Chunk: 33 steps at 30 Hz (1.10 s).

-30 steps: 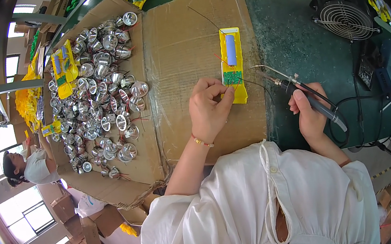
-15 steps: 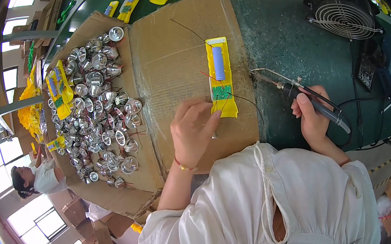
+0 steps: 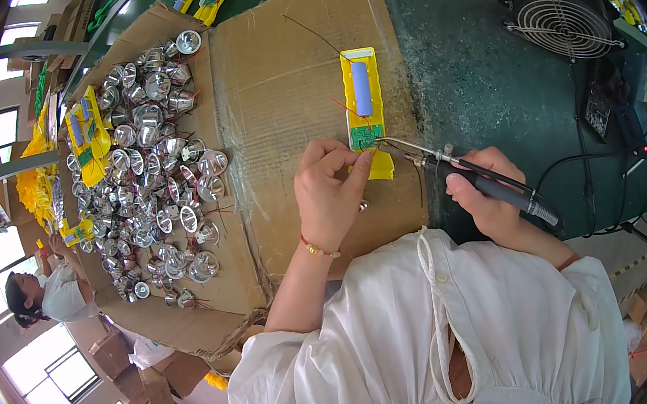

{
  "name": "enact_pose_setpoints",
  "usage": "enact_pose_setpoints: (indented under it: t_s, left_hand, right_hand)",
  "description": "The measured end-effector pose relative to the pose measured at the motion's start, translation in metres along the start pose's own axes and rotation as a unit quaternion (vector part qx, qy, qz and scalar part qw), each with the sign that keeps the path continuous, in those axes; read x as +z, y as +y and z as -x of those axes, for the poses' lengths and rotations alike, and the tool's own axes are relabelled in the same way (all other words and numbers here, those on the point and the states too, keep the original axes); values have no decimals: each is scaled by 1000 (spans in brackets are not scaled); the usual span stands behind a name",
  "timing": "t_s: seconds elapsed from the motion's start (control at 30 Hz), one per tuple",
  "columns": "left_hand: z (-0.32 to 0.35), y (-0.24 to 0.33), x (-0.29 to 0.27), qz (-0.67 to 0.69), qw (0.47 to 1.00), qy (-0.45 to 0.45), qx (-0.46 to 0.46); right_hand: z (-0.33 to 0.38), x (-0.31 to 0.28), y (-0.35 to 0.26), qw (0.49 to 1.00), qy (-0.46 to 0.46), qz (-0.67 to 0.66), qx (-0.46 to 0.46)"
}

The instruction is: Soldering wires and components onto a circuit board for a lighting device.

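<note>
A yellow plastic housing (image 3: 382, 167) lies on the cardboard, with a purple cylindrical battery (image 3: 362, 89) and a green circuit board (image 3: 364, 138) in it. My left hand (image 3: 328, 189) is closed in a pinch at the board's lower edge, apparently on a thin wire whose end the fingertips hide. In my right hand (image 3: 489, 187) is a black soldering iron (image 3: 490, 189) with a thin metal tube along it. The tube's tip reaches the board's right side, close to my left fingertips. A dark wire (image 3: 312, 32) runs up left from the housing; a red wire (image 3: 340, 106) sticks out beside the battery.
Left stands a cardboard box (image 3: 226, 293) of many silver reflector cups (image 3: 148, 134), with several yellow housings (image 3: 89, 141) on top. A black fan (image 3: 565, 23) stands at the far right. Cables (image 3: 586, 164) cross the green table there. Another person (image 3: 54, 288) is at far left.
My right hand has moved left with the soldering iron, bringing its tip end from beside the housing to the circuit board. My left hand has shifted slightly right and its fingers have closed at the board's edge.
</note>
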State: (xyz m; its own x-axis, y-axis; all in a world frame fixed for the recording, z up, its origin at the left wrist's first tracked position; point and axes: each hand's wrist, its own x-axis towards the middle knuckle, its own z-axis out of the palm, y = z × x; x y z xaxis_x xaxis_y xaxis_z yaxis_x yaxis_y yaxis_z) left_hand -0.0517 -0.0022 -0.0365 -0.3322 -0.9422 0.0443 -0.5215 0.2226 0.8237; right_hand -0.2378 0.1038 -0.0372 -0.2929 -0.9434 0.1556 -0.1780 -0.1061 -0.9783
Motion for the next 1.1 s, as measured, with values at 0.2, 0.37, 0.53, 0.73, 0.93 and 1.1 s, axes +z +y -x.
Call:
enact_pose_setpoints:
  t_s: [0.2,0.37,0.53,0.73,0.93,1.1]
  left_hand:
    - [-2,4,-1,-5,1000,2,10]
    - [-2,-1,0,-6,1000,0,0]
    - [-3,0,-2,-7,1000,-4,-3]
    - [-4,2,0,-14,1000,-3,-4]
    - [-4,0,-1,-5,1000,-7,-15]
    - [-4,4,-5,-27,999,-17,-16]
  right_hand:
    - [3,6,3,999,24,8,37]
    - [8,6,-4,997,61,-41,40]
    - [9,-3,-3,994,86,-48,39]
    - [12,-9,3,988,115,-59,79]
    - [9,-15,7,979,137,-103,111]
    - [6,-17,7,976,139,-115,120]
